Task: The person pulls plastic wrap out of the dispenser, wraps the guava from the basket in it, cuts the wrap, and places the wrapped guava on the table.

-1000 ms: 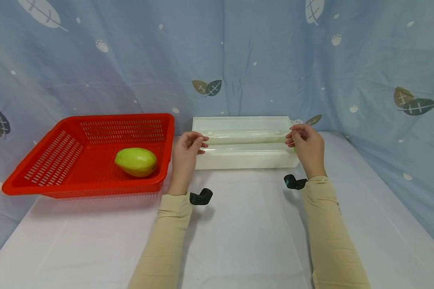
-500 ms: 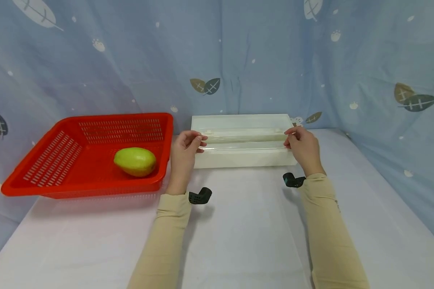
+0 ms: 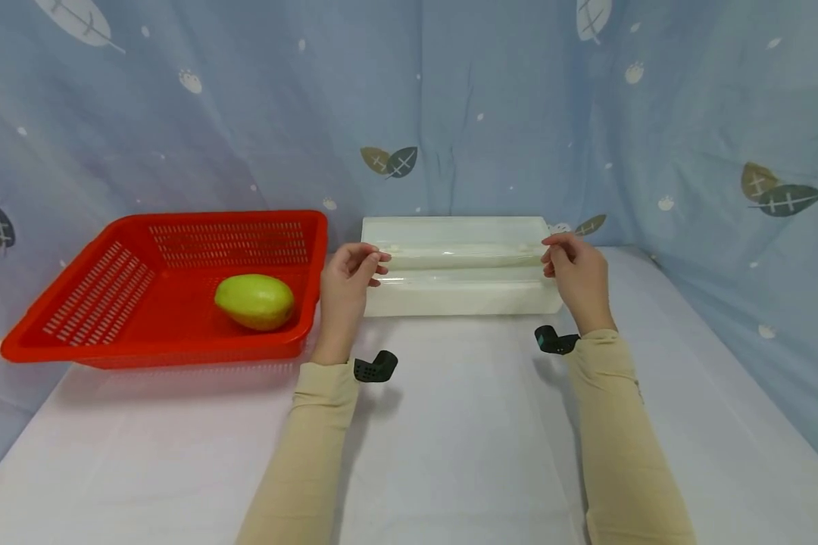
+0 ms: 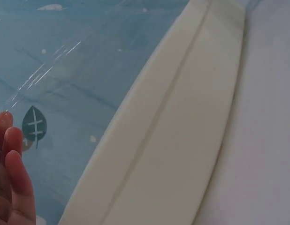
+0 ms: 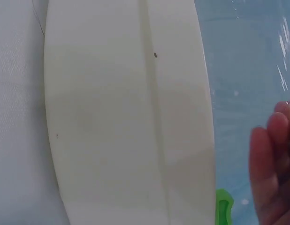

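Observation:
A long white cling film dispenser box [image 3: 460, 300] stands at the back of the table with its lid raised behind a pale roll [image 3: 463, 256]. Clear cling film [image 4: 49, 70] stretches between both hands above the box, showing as shiny streaks in the wrist views. At the box's left end my left hand [image 3: 344, 291] pinches the film between thumb and fingertips. My right hand [image 3: 582, 284] pinches it at the right end. The film's exact edge is hard to make out. In the right wrist view a small green plastic piece [image 5: 224, 206] shows beside the box.
To the left stands a red perforated plastic basket [image 3: 157, 353] with a yellow-green papaya-like fruit [image 3: 255, 301] inside. A white cloth [image 3: 463, 454] covers the table. Behind it hangs a blue patterned curtain [image 3: 504, 83].
My right hand shifted slightly left, then back right, staying at the box's right end. The green piece near it no longer shows in the head view. My left hand barely moved.

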### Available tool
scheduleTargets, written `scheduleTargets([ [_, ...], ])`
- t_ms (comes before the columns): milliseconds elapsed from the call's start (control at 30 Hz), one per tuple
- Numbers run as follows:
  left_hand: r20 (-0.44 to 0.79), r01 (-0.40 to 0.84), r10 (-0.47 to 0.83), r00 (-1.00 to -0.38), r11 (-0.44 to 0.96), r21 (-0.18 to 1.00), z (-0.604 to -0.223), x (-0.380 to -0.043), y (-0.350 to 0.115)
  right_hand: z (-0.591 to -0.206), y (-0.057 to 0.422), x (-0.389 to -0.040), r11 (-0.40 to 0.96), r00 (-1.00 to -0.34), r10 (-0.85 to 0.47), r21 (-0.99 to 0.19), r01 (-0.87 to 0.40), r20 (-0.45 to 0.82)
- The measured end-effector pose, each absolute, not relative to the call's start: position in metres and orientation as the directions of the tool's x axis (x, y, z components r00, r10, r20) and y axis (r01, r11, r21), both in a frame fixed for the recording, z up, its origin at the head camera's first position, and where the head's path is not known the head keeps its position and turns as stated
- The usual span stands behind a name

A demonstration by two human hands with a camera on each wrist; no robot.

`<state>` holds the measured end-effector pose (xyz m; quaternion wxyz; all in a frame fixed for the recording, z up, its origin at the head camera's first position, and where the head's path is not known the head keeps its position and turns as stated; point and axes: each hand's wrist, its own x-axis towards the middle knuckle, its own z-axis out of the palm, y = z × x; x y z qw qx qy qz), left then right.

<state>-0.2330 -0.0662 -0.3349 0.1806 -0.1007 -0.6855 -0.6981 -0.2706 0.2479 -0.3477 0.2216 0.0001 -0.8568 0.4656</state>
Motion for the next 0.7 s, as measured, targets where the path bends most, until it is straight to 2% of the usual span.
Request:
scheduleTargets([
  [167, 0.408, 0.410, -0.124, -0.905, 0.011, 0.912, -0.329, -0.231, -0.067, -0.340, 0.245, -0.266, 0.593, -0.857, 0.252, -0.772, -0.230, 0.449],
  [500, 0.445, 0.439, -0.127, -0.886, 0.076, 0.895, -0.314, -0.225, -0.069, -0.332, 0.247, -0.262, 0.535, -0.777, 0.313, -0.777, -0.330, 0.546],
  [700, 0.515, 0.501, -0.131, -0.847, 0.127, 0.856, -0.304, -0.219, -0.070, -0.325, 0.245, -0.259, 0.560, -0.750, 0.339, -0.763, -0.325, 0.568],
])
